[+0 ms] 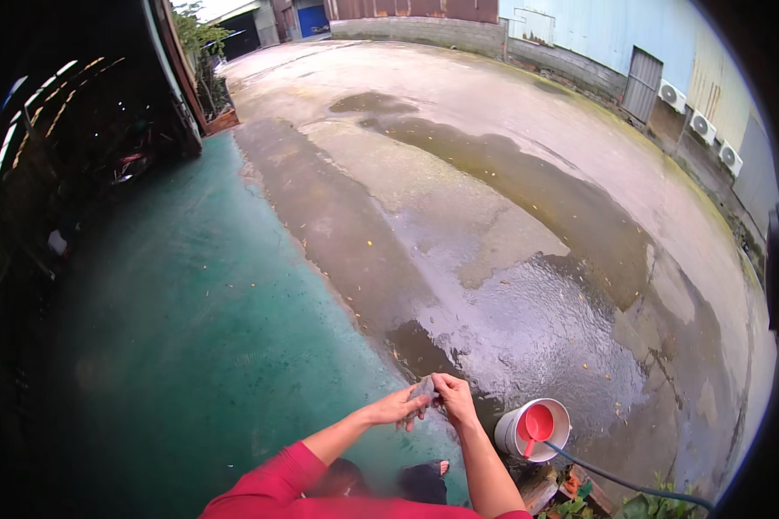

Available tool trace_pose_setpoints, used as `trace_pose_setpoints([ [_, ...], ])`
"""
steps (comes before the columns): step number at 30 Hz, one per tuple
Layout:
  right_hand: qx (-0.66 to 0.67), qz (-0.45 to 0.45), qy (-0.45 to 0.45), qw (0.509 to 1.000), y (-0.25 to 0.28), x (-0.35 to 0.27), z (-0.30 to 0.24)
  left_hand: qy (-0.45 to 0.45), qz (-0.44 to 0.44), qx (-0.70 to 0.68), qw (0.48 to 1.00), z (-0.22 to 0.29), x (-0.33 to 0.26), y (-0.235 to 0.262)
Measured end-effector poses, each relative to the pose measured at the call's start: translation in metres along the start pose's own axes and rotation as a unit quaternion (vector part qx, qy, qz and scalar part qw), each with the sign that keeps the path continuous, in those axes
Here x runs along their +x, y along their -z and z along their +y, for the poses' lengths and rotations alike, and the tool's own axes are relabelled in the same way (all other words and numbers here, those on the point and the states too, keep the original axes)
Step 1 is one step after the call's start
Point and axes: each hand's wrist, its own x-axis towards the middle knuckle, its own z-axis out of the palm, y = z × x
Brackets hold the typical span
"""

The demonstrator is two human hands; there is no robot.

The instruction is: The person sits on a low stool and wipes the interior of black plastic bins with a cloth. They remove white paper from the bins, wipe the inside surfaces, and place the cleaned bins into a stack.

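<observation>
Both hands meet in front of me above the wet ground. My left hand and my right hand grip a small grey cloth between them, bunched up and mostly hidden by the fingers. Just to the right of my right forearm stands a white bucket with a red scoop resting inside it. A dark hose runs from the bucket toward the lower right. My sleeves are red.
Green painted floor lies at left; wet concrete yard with puddles stretches ahead. A dark shed stands at left, pale walls with air-conditioner units at right. Plants grow by the bucket. My sandalled foot shows below.
</observation>
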Motion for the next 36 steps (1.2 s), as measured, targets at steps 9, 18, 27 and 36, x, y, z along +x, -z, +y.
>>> trace_pose_setpoints([
  [9, -0.484, -0.159, 0.154, 0.847, -0.298, -0.01, -0.024, -0.309, 0.526, -0.481, 0.63, -0.128, -0.25, 0.109],
  [18, -0.481, -0.477, 0.151, 0.72, -0.516, 0.021, -0.02, -0.33, 0.627, -0.506, 0.492, -0.126, -0.454, 0.188],
  [27, -0.153, -0.391, 0.025, 0.907, -0.753, 0.159, 0.043, -0.329, 0.55, -0.46, 0.615, -0.22, -0.531, 0.332],
  [36, -0.433, -0.569, -0.068, 0.696, -0.985, 0.19, 0.145, -0.286, 0.696, -0.497, 0.432, -0.273, -0.654, 0.485],
])
